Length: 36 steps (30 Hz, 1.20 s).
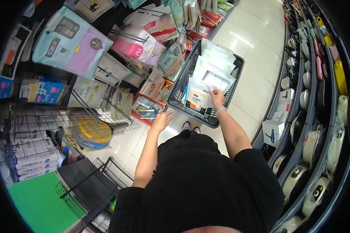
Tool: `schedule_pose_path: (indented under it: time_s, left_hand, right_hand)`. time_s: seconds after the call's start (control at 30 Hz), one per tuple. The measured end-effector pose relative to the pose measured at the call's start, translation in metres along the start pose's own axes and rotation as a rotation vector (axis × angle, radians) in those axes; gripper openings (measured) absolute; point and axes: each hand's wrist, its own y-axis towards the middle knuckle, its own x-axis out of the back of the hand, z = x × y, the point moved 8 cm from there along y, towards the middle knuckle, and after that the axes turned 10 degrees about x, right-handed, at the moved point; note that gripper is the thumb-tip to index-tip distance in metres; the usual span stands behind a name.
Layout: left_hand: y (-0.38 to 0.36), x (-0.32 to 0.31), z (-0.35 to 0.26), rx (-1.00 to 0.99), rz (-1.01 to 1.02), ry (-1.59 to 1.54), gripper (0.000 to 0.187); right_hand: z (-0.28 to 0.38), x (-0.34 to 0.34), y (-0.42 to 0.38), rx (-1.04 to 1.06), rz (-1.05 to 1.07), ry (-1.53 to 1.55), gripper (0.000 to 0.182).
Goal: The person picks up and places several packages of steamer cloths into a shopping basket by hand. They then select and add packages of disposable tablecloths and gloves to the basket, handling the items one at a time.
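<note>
- Shirt (210, 182) in black fills the bottom centre of the frame; a pair of shoes (187, 126) shows above it, on the floor (257, 66).
- The left hand (160, 121), left of centre, has its fingers loosely curled and slightly apart, nothing seen in them. It is near a red tray (161, 110) of small goods; I cannot tell whether it touches the edge.
- The right hand (217, 99), just above centre, has its fingers pinching the upper right corner of a clear packet (197, 97).
- That packet stands tilted inside the near end of the dark basket (177, 91), at upper centre.
- The step in hand looks to be handling this packet in the basket; whether it is being set down or drawn out, I cannot tell.
- Next, setting it down would call for easing the pinch once it rests steady; lifting it, for a firmer hold and a straight path clear of the rim.
- Beyond it, pale packs (215, 66) fill the basket's far end, washed out by glare.
</note>
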Motion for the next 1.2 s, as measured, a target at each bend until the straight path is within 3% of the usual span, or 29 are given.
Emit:
schedule_pose_path:
  time_s: [0.07,0.1,0.13,0.2,0.23,0.33,0.4,0.43,0.5,0.53,0.6,0.63,0.77,1.07,1.13,1.17,1.2]
  left_hand:
    - [0.001,-0.001,0.006,-0.003,-0.006,-0.006,0.034]
    - [0.003,-0.002,0.008,-0.011,-0.007,-0.011,0.035]
    - [0.004,0.0,0.006,-0.014,-0.01,-0.01,0.035]
    - [0.005,0.009,-0.007,-0.035,-0.063,-0.066,0.034]
    - [0.008,0.011,-0.013,-0.044,-0.062,-0.066,0.034]
    - [0.02,0.023,-0.035,-0.019,-0.141,-0.172,0.048]
    - [0.016,0.052,-0.058,-0.01,-0.402,-0.26,0.067]
    - [0.019,0.056,-0.065,-0.021,-0.401,-0.262,0.067]
    - [0.017,0.074,-0.088,-0.196,-0.526,-0.218,0.085]
    - [0.018,0.078,-0.093,-0.187,-0.478,-0.332,0.077]
    - [0.014,0.083,-0.114,-0.134,-0.107,-0.78,0.059]
    - [0.014,0.083,-0.118,-0.097,0.011,-0.861,0.036]
    - [-0.012,0.095,-0.132,-0.018,0.163,-0.922,0.025]
    - [-0.052,0.121,-0.142,-0.002,0.031,-1.173,0.026]
    - [-0.064,0.132,-0.14,-0.054,-0.106,-1.249,0.025]
    - [-0.068,0.137,-0.137,-0.07,-0.177,-1.262,0.024]
    - [-0.073,0.141,-0.136,-0.069,-0.206,-1.266,0.024]
  right_hand:
    - [-0.015,-0.018,0.0,-0.014,0.119,0.113,0.028]
    - [-0.009,-0.019,0.002,0.154,0.093,0.119,0.023]
    - [-0.003,-0.016,0.004,0.158,0.09,0.121,0.023]
    - [0.017,-0.018,0.001,0.041,0.326,0.266,0.024]
    - [0.032,-0.006,0.002,0.043,0.317,0.265,0.024]
    - [0.093,0.024,-0.007,-0.02,0.454,0.4,0.025]
    - [0.137,0.049,-0.014,-0.094,0.415,0.8,0.026]
    - [0.15,0.059,-0.013,-0.086,0.462,0.868,0.03]
    - [0.183,0.083,-0.016,-0.056,0.479,1.025,0.033]
    - [0.201,0.094,-0.018,-0.033,0.506,1.183,0.036]
    - [0.216,0.108,-0.016,-0.004,0.508,1.255,0.04]
    - [0.22,0.112,-0.015,-0.008,0.545,1.305,0.041]
    - [0.236,0.117,-0.015,-0.003,0.629,1.375,0.04]
    - [0.262,0.074,-0.037,-0.048,0.81,1.372,0.035]
    - [0.257,0.064,-0.036,-0.102,0.695,1.432,0.034]
    - [0.24,0.056,-0.034,-0.132,0.583,1.273,0.037]
    - [0.234,0.047,-0.04,-0.128,0.613,1.272,0.037]
